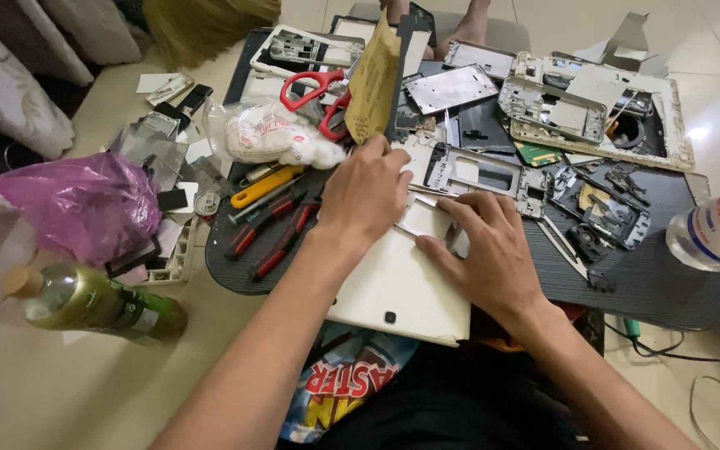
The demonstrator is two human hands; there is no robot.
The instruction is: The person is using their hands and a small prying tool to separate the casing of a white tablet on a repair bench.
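Item: white tablet shell (393, 292), flat, face-down, lying on the near edge of the dark ribbed board (652, 283) and overhanging it toward the person.

Hands: left hand (366, 193) pressed palm-down on the shell's far end, fingers curled over the edge, gripping nothing else. Right hand (489, 250) rests just beside it, fingertips pinching at a thin pale panel on the shell's far right corner.

Handling, judged: light, thin, stiff but liable to flex and crack; smooth back probably slippery. Best taken by the long edges, not the loosened corner.

Surroundings, relative to the shell: red-handled pliers (272, 229) and yellow-handled tool (264, 185) just left; red scissors (322, 100) and brown envelope (374, 79) beyond; stripped white frames (593, 104) and small parts far right; clear bottle (714, 229) well right; green bottle (97, 302) and purple bag (81, 204) well left, on the floor.

Obstruction: loose parts crowd the far edge.
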